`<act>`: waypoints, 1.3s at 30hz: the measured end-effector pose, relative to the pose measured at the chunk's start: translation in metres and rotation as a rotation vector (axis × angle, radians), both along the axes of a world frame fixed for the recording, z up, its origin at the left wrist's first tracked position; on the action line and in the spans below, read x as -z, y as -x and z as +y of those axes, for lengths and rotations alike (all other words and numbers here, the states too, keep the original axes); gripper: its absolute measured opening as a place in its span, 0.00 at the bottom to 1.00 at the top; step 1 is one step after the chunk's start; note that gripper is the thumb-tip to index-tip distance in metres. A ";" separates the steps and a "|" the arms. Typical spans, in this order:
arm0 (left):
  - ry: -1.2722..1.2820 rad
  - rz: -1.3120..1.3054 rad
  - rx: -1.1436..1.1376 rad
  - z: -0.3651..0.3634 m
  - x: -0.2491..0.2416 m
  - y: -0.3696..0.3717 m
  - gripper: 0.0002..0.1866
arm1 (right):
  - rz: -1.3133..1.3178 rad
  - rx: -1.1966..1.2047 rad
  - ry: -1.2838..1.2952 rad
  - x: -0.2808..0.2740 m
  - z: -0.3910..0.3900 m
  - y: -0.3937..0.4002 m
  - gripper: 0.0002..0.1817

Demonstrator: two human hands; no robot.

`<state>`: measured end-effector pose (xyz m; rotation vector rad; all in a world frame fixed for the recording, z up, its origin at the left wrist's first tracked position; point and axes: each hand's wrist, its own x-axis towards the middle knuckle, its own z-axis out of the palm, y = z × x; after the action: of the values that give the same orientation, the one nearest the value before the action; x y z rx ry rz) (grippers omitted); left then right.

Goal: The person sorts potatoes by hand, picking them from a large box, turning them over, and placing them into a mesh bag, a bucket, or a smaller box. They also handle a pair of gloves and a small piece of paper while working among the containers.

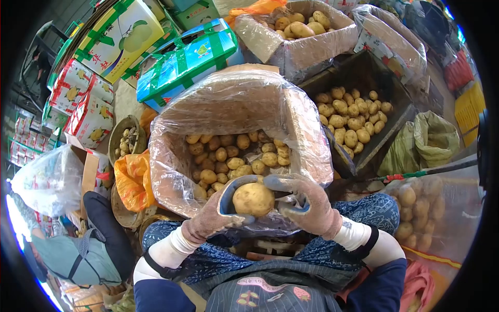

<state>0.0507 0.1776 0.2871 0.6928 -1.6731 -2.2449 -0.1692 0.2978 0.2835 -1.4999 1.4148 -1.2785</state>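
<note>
A large potato [253,199] is held up over the near edge of a plastic-lined cardboard box [306,125]. My left hand [213,210], in a brown and blue work glove, curls around its left side, with the thumb along the bottom. On the other side, my right hand [310,205] in a matching glove has bent fingers and thumb against the potato's right edge. Smaller potatoes [221,154] cover the bottom of the box behind both hands.
Right of the box, a dark crate [397,132] holds small potatoes. Another carton [317,52] of large ones stands behind. Bagged potatoes [418,208] lie at right, near a green sack [435,138]. At left are an orange bag [133,179], baskets and stacked fruit cartons [122,39].
</note>
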 end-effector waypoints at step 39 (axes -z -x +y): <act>0.391 -0.078 0.135 0.013 0.009 -0.004 0.49 | -0.678 -0.183 -0.401 0.035 -0.003 0.004 0.36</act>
<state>0.0548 0.1909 0.2784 0.5904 -2.1711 -1.9019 -0.1731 0.2952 0.2486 -0.7920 0.9772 -1.1478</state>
